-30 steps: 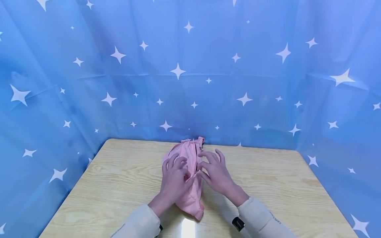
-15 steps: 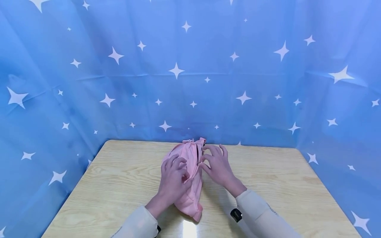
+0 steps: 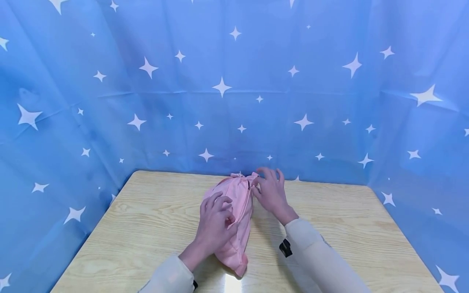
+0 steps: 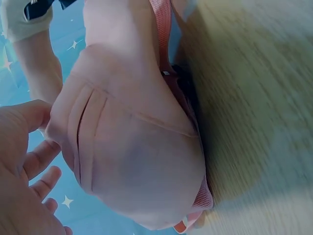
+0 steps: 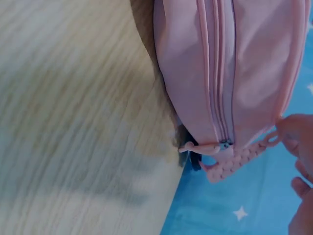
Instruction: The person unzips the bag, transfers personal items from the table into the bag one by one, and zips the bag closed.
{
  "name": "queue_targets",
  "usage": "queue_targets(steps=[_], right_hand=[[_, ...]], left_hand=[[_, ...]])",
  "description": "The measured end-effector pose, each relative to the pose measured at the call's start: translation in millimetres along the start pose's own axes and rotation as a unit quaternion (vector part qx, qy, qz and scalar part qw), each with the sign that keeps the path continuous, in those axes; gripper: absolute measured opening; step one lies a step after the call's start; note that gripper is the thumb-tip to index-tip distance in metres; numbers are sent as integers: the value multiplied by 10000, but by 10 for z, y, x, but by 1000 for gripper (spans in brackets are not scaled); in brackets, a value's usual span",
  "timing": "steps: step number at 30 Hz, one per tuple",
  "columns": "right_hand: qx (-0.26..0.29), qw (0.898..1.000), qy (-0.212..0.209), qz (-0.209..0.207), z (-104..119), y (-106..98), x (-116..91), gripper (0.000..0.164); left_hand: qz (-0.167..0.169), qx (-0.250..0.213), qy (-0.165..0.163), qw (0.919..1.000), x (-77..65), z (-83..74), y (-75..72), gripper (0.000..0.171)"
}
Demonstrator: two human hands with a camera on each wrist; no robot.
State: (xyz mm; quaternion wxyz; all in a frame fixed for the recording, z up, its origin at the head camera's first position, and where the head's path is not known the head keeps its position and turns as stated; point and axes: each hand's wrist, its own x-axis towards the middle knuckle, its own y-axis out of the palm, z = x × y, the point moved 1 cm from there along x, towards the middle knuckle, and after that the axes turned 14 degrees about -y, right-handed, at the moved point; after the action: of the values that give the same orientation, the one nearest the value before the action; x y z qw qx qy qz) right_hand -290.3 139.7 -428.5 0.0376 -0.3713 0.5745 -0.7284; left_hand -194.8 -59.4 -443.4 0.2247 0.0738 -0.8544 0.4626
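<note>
A pink zippered bag (image 3: 234,203) lies lengthwise across the middle of the table. My left hand (image 3: 216,224) is over its near half; in the left wrist view that hand (image 4: 22,156) pinches the bag's upper edge between thumb and forefinger. At the far end my right hand (image 3: 271,195) pinches a small pink zipper pull (image 5: 271,138), the other fingers loosely bent. The right wrist view shows a front zipper (image 5: 221,73) running closed along the pink cloth, with a second pull (image 5: 203,148) hanging at its end. The bag's contents are hidden.
The bag stands on a light wooden table (image 3: 329,228), its far end close to the back edge. A blue curtain with white stars (image 3: 300,89) encloses the table behind and on both sides. A pink woven strap (image 5: 237,161) hangs at the bag's end.
My right hand has slid away along the bag to its far end, and the dark zipper gap has narrowed almost to nothing. The left hand keeps its hold on the near half.
</note>
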Motion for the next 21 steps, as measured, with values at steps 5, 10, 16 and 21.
queue_targets(steps=[5, 10, 16, 21], right_hand=[[-40, 9996, 263, 49, -82, 38, 87, 13], [-160, 9978, 582, 285, -161, 102, 126, 15], [-132, 9971, 683, 305, -164, 177, 136, 14], [46, 9966, 703, 420, -166, 201, 132, 13]], left_hand=[[-73, -57, 73, 9999, -38, 17, -20, 19], [-77, -60, 120, 9999, -79, 31, -19, 19], [-123, -37, 159, 9998, -84, 35, -8, 20], [-71, -33, 39, 10000, -74, 58, -20, 18]])
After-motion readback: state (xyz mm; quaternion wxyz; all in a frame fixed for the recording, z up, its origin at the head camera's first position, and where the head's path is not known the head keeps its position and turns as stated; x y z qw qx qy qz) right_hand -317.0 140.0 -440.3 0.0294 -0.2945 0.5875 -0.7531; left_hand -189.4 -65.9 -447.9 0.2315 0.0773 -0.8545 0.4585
